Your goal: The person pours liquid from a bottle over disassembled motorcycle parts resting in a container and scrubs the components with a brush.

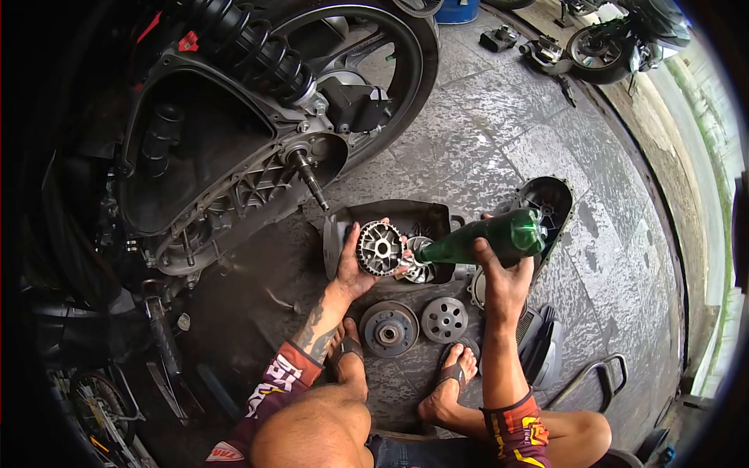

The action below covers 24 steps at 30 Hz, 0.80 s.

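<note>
My left hand (353, 269) is closed around a round, finned metal variator (381, 248), its open ribbed face turned up. In my right hand (505, 285) is a green plastic bottle (480, 238), tilted on its side with the neck pointing left toward the variator. Below both hands sits a dark cut-open container (355, 218), and a finned metal pulley disc (421, 270) shows in it, partly behind the bottle neck. Whether liquid leaves the bottle I cannot tell.
Near my feet lie a clutch pulley assembly (389, 329) and a clutch bell with holes (445, 320). A long black cover (552, 203) lies at right. The scooter's opened transmission case (211, 156), with a bare shaft (312, 179), and rear wheel (421, 78) stand upper left.
</note>
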Tool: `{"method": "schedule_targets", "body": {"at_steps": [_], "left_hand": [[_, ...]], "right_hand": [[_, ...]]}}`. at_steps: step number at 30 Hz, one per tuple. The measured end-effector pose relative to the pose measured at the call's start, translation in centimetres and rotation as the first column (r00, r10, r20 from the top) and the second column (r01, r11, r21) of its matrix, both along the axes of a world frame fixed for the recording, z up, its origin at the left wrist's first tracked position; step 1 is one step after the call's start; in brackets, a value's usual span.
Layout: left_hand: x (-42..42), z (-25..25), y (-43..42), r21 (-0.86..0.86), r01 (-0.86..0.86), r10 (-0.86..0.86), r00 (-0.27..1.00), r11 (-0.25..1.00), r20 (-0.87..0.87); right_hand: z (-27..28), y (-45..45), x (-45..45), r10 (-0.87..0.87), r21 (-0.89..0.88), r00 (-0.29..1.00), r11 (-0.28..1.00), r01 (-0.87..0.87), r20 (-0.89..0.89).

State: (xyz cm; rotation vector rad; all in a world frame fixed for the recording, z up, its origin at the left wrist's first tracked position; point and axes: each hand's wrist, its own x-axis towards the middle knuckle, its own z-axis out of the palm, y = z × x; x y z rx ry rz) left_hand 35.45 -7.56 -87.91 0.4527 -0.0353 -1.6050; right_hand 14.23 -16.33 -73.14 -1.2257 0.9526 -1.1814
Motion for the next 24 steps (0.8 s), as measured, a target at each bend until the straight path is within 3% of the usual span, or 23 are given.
{"method": "schedule_targets", "body": {"at_steps": [4,6,7,8,10,13,14,16,20,21,22,24], "left_hand": [[1.2,-3.2,-2.1,0.161,0.048,-0.065,0.992,0.986,0.104],[0.9,-3.7,-2.5,0.243,-0.01,-0.029,0.987,0.97,0.157],[0.9,-3.9,-2.8,0.281,0.011,-0.089,0.96,0.96,0.266],[1.1,-4.0,-2.7,0.324,0.024,-0.151,0.916,0.946,0.372],[0.8,-2.7,-2.9,0.377,0.003,-0.161,0.907,0.926,0.389],[0.5,-2.1,-3.1,0.436,-0.165,-0.213,0.689,0.885,0.693],[1.0,-3.0,-3.2,0.439,-0.165,-0.215,0.689,0.883,0.692],[2.1,-5.1,-3.5,0.165,-0.152,-0.092,0.399,0.975,0.912],[3.4,-4.5,-4.5,0.277,-0.16,-0.238,0.222,0.948,0.945],[3.4,-4.6,-4.7,0.295,-0.23,-0.285,0.075,0.927,0.956],[3.5,-5.1,-4.7,0.293,-0.23,-0.283,0.075,0.928,0.956],[3.6,-5.8,-4.4,0.204,-0.299,-0.289,-0.274,0.932,0.917]], "right_hand": [[-1.8,0.3,1.0,0.021,-0.091,0.998,0.995,-0.027,-0.062],[-2.1,0.3,1.6,0.036,-0.095,0.993,0.994,-0.047,-0.111],[-2.4,0.2,1.8,0.053,-0.096,0.985,0.993,-0.069,-0.164],[-2.6,0.3,2.1,0.054,-0.077,0.985,0.995,-0.068,-0.165],[-2.6,0.5,2.6,0.06,-0.027,0.993,0.998,-0.063,-0.104],[-3.3,0.6,3.0,0.067,-0.013,0.991,0.998,-0.069,-0.113],[-3.5,0.5,3.0,0.068,-0.01,0.991,0.998,-0.069,-0.113],[-3.7,0.4,2.8,0.049,-0.126,0.975,0.989,-0.078,-0.215],[-2.8,0.6,2.9,0.054,-0.161,0.981,0.983,-0.085,-0.186],[-2.6,0.7,3.0,0.06,-0.149,0.982,0.985,-0.087,-0.178],[-2.4,0.7,3.0,0.06,-0.151,0.982,0.985,-0.087,-0.178],[-2.2,0.9,3.0,0.07,-0.138,0.988,0.986,-0.089,-0.138]]}}
